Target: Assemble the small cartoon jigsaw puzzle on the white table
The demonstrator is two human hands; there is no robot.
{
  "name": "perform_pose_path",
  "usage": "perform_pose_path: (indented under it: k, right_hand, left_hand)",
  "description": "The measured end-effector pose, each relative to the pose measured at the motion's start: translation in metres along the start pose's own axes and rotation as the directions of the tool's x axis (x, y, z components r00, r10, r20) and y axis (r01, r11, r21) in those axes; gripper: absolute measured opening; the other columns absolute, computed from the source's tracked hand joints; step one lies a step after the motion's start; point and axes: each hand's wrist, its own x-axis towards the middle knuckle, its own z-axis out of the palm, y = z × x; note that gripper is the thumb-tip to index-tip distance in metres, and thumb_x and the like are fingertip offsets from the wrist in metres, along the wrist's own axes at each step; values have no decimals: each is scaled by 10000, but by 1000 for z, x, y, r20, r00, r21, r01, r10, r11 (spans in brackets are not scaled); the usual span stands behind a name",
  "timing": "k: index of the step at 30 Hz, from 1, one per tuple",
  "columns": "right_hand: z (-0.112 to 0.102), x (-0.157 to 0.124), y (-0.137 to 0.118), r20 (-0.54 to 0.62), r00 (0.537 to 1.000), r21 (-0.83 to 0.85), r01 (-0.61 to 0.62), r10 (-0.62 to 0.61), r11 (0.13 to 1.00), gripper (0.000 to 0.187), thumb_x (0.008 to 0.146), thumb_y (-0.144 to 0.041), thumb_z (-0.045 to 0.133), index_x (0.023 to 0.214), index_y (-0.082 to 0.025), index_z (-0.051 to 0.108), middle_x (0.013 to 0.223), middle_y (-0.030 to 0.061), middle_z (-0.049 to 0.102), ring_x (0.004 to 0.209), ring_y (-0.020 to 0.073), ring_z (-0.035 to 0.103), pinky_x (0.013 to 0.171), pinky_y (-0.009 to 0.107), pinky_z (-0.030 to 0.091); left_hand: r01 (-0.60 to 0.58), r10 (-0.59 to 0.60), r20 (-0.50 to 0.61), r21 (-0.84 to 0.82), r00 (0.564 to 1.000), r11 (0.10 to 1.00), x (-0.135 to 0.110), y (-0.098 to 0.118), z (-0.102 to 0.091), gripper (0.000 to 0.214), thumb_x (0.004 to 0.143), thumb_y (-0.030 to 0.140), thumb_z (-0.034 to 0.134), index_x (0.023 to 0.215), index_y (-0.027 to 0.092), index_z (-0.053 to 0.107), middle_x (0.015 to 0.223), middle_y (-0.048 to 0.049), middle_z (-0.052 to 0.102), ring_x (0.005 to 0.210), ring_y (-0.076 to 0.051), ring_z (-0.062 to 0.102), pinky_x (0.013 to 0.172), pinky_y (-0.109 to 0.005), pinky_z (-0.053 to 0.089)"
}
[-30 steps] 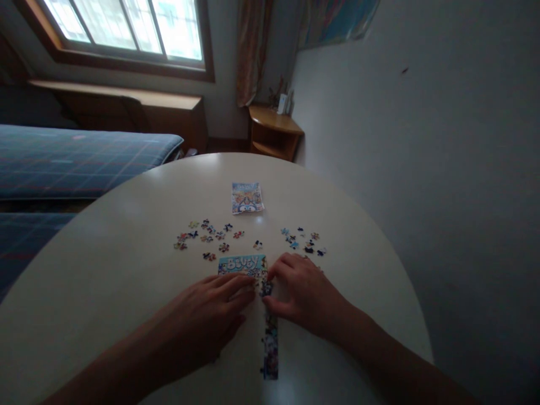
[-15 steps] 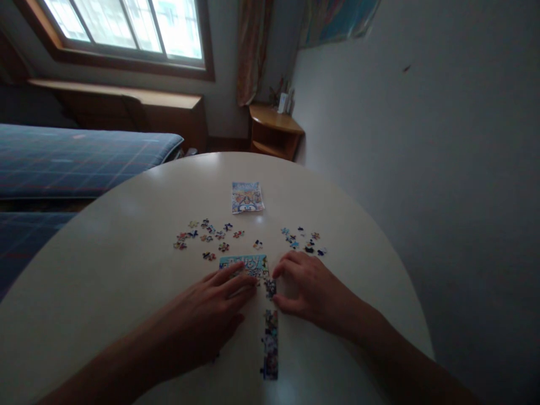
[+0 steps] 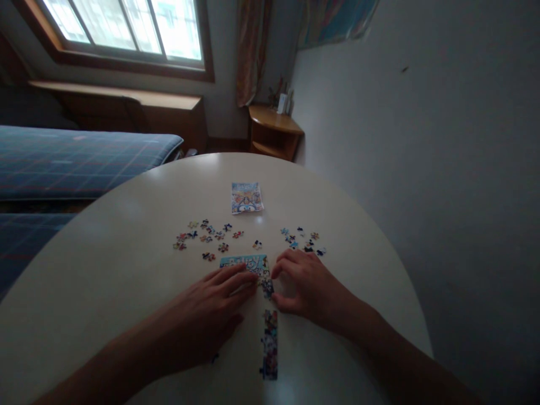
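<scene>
My left hand [image 3: 223, 295] lies flat, fingers stretched over the joined part of a jigsaw puzzle [image 3: 257, 262], hiding much of it. The puzzle's blue top with lettering shows beyond the fingers. At its lower right corner, my right hand [image 3: 301, 281] has thumb and forefinger curled at the right edge of a small dark jigsaw piece [image 3: 268, 289]. That piece sits against the joined part; whether it is locked in cannot be made out. Below it, apart, lies a joined upright strip of pieces [image 3: 270, 344]. A dark piece [image 3: 215, 358] peeks out beneath my left wrist.
Loose jigsaw pieces lie in a left group [image 3: 206, 238] and a right group [image 3: 309, 243], with a single piece [image 3: 257, 244] between. Farther back is a printed packet [image 3: 247, 198]. The round white table [image 3: 346, 225] borders a wall at right and a plaid mattress [image 3: 84, 163] at left.
The small dark piece has slid slightly left, up against the joined part, with my right fingers at its edge. My left hand stays nearly where it was.
</scene>
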Motion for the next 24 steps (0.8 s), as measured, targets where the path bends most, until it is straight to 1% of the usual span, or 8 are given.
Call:
perform_pose_path:
  k: [4,10,18,24]
  right_hand:
    - [1,1,0,-15,1000,-2,5,-5,1000,232,748,-255,758,951,-203,658,1050,62,664,1047,252,605,943,422,388]
    - [2,2,0,-27,1000,1,12,-12,1000,218,755,-248,749,952,-209,663,1050,64,668,1051,255,605,943,423,392]
    - [1,2,1,-17,1000,-1,18,-18,1000,225,774,-247,735,986,-215,667,1067,55,661,1064,248,600,953,421,393]
    - [0,0,1,-11,1000,-18,14,-14,1000,211,784,-270,739,984,-229,684,1055,50,666,1049,248,605,951,431,397]
  left_hand:
    - [-6,6,-19,-6,1000,1000,1,1,-1,504,853,44,474,1336,184,503,1410,-87,550,1394,-257,420,1160,-448,389]
    - [14,-14,-4,-14,1000,1000,1,1,1,512,864,74,504,1362,187,478,1411,-92,544,1381,-275,431,1153,-466,388]
    - [59,-59,-15,-10,998,998,2,2,4,466,951,267,551,1399,208,442,1401,-76,541,1349,-272,444,1134,-460,399]
    - [98,-98,-18,-10,995,995,5,5,5,430,970,306,544,1381,207,464,1374,-75,553,1316,-278,462,1115,-462,403]
